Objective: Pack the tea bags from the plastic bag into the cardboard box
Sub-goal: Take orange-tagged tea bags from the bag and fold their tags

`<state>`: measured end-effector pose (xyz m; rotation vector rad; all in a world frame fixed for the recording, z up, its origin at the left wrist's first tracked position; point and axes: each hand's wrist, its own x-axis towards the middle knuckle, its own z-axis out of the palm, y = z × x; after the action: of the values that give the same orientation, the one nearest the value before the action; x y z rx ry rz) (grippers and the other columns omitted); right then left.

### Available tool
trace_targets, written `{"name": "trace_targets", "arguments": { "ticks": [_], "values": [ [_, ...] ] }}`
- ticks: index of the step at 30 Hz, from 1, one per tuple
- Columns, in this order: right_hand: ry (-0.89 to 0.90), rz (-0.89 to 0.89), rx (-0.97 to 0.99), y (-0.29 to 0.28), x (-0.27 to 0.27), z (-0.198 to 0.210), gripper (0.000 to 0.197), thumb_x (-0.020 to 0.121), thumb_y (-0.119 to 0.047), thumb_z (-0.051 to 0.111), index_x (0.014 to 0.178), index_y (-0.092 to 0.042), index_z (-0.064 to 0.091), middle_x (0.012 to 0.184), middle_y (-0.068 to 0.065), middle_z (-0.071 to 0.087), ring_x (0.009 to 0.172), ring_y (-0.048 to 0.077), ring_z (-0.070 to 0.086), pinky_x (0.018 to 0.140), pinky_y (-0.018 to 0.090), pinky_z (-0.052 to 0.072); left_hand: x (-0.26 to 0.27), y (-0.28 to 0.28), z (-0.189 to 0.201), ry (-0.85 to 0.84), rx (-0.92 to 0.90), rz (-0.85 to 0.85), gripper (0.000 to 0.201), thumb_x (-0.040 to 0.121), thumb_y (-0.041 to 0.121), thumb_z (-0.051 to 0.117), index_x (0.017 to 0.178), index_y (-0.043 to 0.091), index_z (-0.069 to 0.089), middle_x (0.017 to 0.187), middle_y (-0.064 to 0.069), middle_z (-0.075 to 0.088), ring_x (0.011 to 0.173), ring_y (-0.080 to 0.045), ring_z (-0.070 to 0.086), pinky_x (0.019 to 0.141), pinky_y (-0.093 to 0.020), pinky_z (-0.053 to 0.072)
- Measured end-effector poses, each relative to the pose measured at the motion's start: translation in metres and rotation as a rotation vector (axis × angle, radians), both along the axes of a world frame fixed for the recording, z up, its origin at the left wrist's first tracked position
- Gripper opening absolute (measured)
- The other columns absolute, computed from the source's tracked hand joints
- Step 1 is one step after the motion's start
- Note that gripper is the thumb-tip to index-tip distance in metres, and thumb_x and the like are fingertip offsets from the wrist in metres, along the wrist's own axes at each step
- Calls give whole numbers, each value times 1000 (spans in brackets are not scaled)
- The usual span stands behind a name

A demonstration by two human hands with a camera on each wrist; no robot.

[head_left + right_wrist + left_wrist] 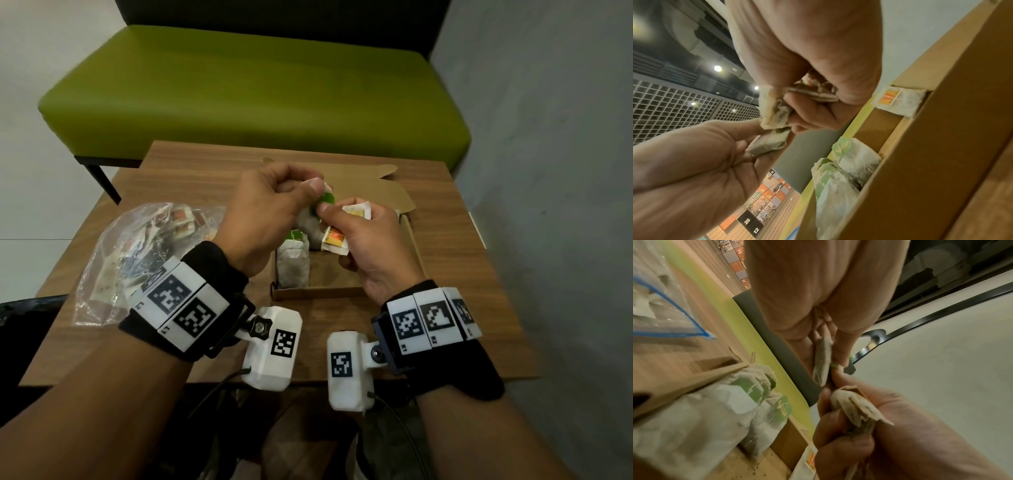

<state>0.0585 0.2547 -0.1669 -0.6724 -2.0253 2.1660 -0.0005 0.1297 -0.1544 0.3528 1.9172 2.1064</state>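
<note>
Both hands hover above the open cardboard box (pixel 416 240) on the wooden table. My left hand (pixel 310 193) pinches one tea bag with a green tag (pixel 323 200); that bag (pixel 822 363) hangs from the thumb and fingers. My right hand (pixel 342 222) grips a small bunch of tea bags with orange and yellow tags (pixel 334 240), and its thumb tip touches the green tag. The bunch (pixel 855 408) is crumpled in the right fist. Several green-tagged tea bags (pixel 293 263) stand in the box's left part. An orange-tagged bag (pixel 898 102) lies against the box's far side.
The clear plastic bag (pixel 137 246) with more tea bags lies on the table left of the box. The box lid (pixel 359 181) is folded back behind the hands. A green bench (pixel 257 96) stands beyond the table (pixel 462 308).
</note>
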Motion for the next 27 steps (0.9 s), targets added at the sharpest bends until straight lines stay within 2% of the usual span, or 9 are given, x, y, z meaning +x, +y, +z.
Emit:
{"name": "trace_targets", "arguments": {
  "ticks": [3, 6, 7, 11, 16, 18, 22, 24, 27],
  "values": [
    [32, -21, 12, 1, 1, -1, 19, 89, -25, 76, 74, -23, 64, 65, -2, 65, 57, 9, 61, 45, 20, 43, 2, 1, 0, -14, 8, -53, 18, 90, 0, 63, 108, 6, 65, 100, -10, 76, 83, -21, 73, 67, -28, 58],
    [85, -76, -4, 2, 2, -2, 14, 90, -28, 76, 78, -26, 68, 80, 6, 72, 76, 21, 69, 66, 42, 57, 1, 3, 1, -36, 69, -36, 17, 93, 1, 60, 109, 5, 65, 101, -9, 75, 83, -19, 73, 64, -26, 57],
    [101, -98, -2, 3, 2, -2, 14, 91, -28, 74, 78, -27, 69, 83, 6, 73, 79, 22, 70, 70, 46, 59, 1, 4, 1, -38, 78, -29, 17, 94, 2, 59, 110, 4, 64, 100, -8, 76, 81, -17, 73, 63, -26, 56],
    [149, -115, 57, 6, 3, -3, 17, 93, -25, 72, 77, -25, 68, 80, 6, 71, 75, 20, 69, 68, 40, 57, 2, 7, -2, -18, 77, -20, 14, 96, 5, 57, 108, 6, 65, 99, -6, 76, 85, -18, 73, 69, -28, 58],
    [162, -68, 83, 5, 2, -7, 22, 91, -21, 73, 70, -27, 69, 76, 8, 68, 73, 23, 66, 72, 55, 59, 2, 9, -3, -15, 64, -40, 17, 97, 7, 57, 111, 6, 65, 104, -9, 75, 89, -25, 71, 71, -31, 59],
    [172, -70, 88, 5, 2, -8, 23, 90, -21, 75, 69, -26, 68, 75, 10, 67, 72, 24, 65, 72, 57, 58, 2, 9, -2, -18, 61, -45, 18, 97, 7, 56, 113, 6, 65, 106, -8, 75, 94, -27, 71, 76, -33, 60],
    [138, -78, 51, 6, 1, -12, 11, 89, -26, 77, 81, -23, 70, 79, 8, 70, 75, 23, 68, 72, 51, 59, 5, 12, -2, -41, 85, -46, 19, 98, 7, 55, 114, 4, 64, 108, -9, 74, 100, -35, 67, 78, -35, 58],
    [93, -32, 9, 5, 2, -13, 7, 91, -28, 75, 90, -22, 71, 82, 5, 73, 77, 20, 70, 74, 48, 60, 5, 13, -1, -47, 116, -56, 19, 98, 7, 53, 114, 4, 64, 109, -8, 74, 98, -29, 69, 77, -31, 59],
    [94, 31, 23, 6, 4, -12, 14, 93, -24, 72, 80, -20, 70, 72, 3, 69, 67, 13, 66, 63, 34, 54, 4, 12, -1, -11, 92, -60, 20, 99, 7, 52, 115, 4, 65, 110, -7, 74, 98, -18, 70, 80, -27, 58]
  ]
}}
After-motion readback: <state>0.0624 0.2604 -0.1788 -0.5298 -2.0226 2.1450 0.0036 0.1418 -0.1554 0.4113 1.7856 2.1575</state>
